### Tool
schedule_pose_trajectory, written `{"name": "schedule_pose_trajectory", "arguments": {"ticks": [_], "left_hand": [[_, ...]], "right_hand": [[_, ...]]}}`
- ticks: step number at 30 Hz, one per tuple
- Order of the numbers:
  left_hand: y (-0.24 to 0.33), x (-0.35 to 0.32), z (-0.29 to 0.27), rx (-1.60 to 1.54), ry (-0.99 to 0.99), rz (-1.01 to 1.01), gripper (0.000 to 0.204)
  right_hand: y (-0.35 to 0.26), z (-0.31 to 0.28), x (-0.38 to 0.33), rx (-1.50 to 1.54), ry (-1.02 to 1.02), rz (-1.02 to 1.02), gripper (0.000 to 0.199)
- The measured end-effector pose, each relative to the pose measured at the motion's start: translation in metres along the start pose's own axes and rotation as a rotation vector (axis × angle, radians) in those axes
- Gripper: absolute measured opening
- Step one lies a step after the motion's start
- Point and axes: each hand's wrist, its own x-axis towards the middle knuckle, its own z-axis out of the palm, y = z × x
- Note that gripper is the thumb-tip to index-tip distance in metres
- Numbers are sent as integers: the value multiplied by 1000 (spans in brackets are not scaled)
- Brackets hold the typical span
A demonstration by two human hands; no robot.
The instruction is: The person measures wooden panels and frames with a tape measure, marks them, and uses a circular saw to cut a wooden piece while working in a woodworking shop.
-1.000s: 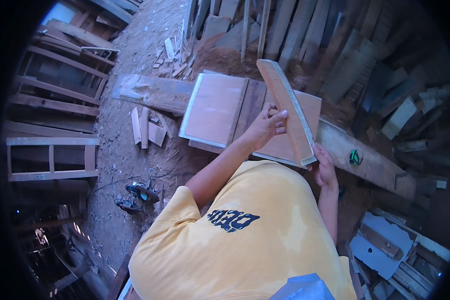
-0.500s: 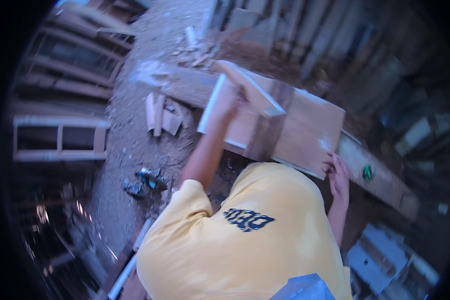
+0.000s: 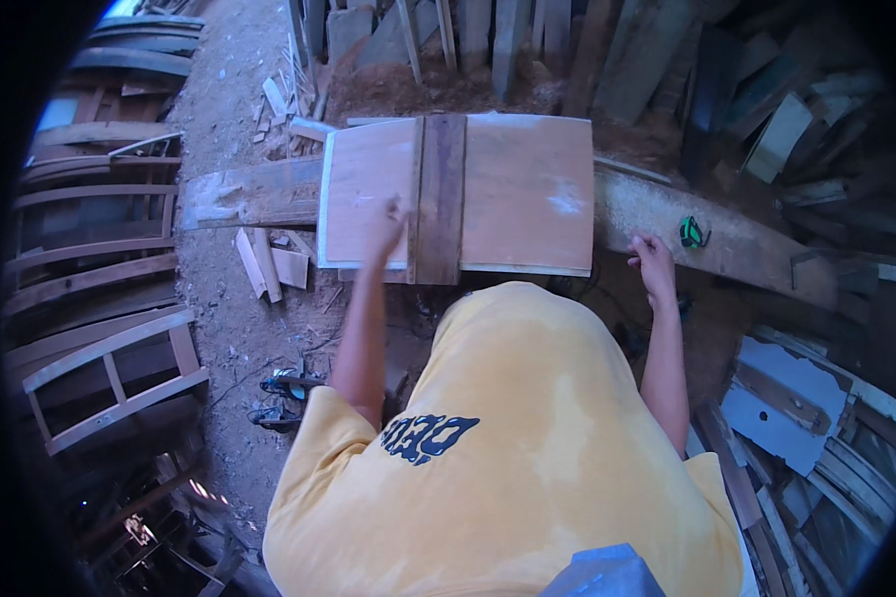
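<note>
A wide, flat wooden panel [image 3: 528, 189] with pale edges lies across a long plank. Over its middle runs a dark brown board [image 3: 442, 199], with a narrow lighter strip [image 3: 416, 204] along its left side. My left hand [image 3: 386, 231] is over the panel's left part, close to that strip; its fingers look curled but are smeared, and no held thing can be made out. Just off the panel's right edge is my right hand [image 3: 653, 267], fingers loosely bent with thumb and forefinger apart, nothing visible in it. A green tape measure [image 3: 691, 232] lies on the plank beyond it.
The long plank [image 3: 254, 194] extends past the panel on both sides. Wood offcuts [image 3: 269, 264] and a power tool [image 3: 284, 393] lie on the ground at left. Wooden frames [image 3: 115, 378] line the far left; boards lean at the back. A white sheet [image 3: 781, 403] lies at lower right.
Half a second ago my left hand held a tilted wooden piece above the panel; that piece is no longer raised. My head view has turned, so the panel appears straighter.
</note>
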Motion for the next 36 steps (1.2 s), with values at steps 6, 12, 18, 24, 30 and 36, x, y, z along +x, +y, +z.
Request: {"name": "schedule_pose_trajectory", "arguments": {"ticks": [6, 12, 18, 24, 30, 36], "left_hand": [[53, -71, 101, 548, 405, 12, 43], [38, -52, 93, 470, 561, -103, 40], [33, -73, 103, 300, 380, -37, 57], [149, -97, 152, -336, 154, -167, 53], [285, -121, 212, -535, -28, -102, 51], [378, -127, 292, -451, -308, 333, 55]], "right_hand": [[31, -43, -7, -7, -53, 32, 30], [58, -58, -22, 56, -191, 96, 28], [70, -60, -35, 90, -272, 58, 29], [67, -55, -42, 86, -421, -47, 48], [45, -52, -53, 208, -560, 80, 70], [64, -89, -56, 1101, -282, -31, 33]]}}
